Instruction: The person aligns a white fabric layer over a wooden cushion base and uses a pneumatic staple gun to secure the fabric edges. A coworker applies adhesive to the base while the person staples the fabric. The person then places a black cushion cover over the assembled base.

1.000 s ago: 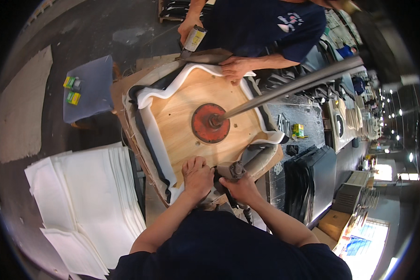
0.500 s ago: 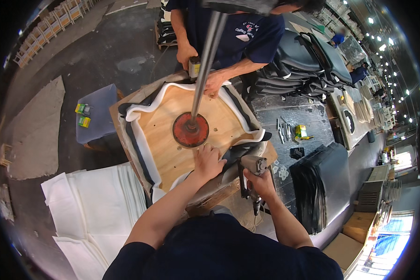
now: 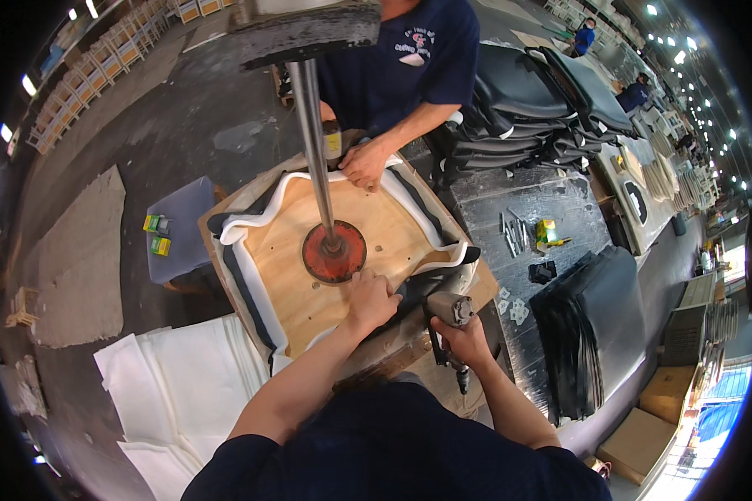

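Observation:
A plywood seat panel (image 3: 292,275) lies on a worktable, edged by white padding (image 3: 242,271) and a black cover (image 3: 253,296). A red round plate (image 3: 334,265) at the foot of a metal rod (image 3: 313,142) rests on its middle. My left hand (image 3: 372,302) is closed over the panel's near edge, its bent fingers on the wood and the thumb by the black cover; the gripped edge is mostly hidden under it. In my right hand (image 3: 466,341) is a staple gun (image 3: 449,311), held just right of the panel's near corner with its air hose fitting pointing down.
Across the panel, a co-worker's hand (image 3: 365,165) presses the far edge beside another power tool (image 3: 332,144). Black sheets (image 3: 589,326) and black covered seats (image 3: 526,108) are stacked right; white padding sheets (image 3: 175,376) lie left. Small boxes (image 3: 546,231) sit on the right table.
The whole view has shifted with my head. My left hand stays at the near edge, and the staple gun has turned slightly. The co-worker's hand has moved a little along the far edge.

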`<act>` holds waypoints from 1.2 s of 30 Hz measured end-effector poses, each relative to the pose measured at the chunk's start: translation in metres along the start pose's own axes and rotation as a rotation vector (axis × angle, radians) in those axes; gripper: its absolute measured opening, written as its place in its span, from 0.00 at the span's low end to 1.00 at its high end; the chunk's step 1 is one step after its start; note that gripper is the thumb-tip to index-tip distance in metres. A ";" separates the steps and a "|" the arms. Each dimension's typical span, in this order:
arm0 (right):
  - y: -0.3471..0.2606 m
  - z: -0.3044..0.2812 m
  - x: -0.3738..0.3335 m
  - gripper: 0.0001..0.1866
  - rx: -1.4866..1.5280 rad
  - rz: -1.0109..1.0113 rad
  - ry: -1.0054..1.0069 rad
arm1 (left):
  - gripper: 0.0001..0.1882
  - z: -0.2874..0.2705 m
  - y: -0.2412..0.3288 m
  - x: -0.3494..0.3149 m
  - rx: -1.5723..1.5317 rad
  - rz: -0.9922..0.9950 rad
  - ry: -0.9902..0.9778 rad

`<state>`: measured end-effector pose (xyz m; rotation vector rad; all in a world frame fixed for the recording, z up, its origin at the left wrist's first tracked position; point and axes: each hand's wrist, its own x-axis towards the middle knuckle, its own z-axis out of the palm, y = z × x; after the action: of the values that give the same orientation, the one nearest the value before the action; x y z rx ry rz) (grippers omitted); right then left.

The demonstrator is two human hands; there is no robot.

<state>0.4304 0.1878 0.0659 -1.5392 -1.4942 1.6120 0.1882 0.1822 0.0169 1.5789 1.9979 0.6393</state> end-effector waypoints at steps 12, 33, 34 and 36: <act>0.004 0.000 -0.002 0.20 -0.143 0.014 0.059 | 0.12 0.004 0.006 0.019 0.218 0.080 -0.151; -0.008 -0.003 -0.007 0.22 -0.146 0.099 0.041 | 0.10 0.015 -0.013 0.021 -0.045 0.100 -0.053; -0.005 -0.003 -0.006 0.22 -0.159 0.082 0.053 | 0.10 0.015 -0.013 0.021 -0.046 0.104 -0.050; -0.004 -0.003 -0.006 0.23 -0.177 0.052 0.062 | 0.11 0.016 -0.013 0.021 -0.037 0.105 -0.042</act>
<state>0.4336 0.1853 0.0720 -1.7203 -1.6118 1.4790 0.1853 0.2010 -0.0061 1.6703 1.8721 0.6733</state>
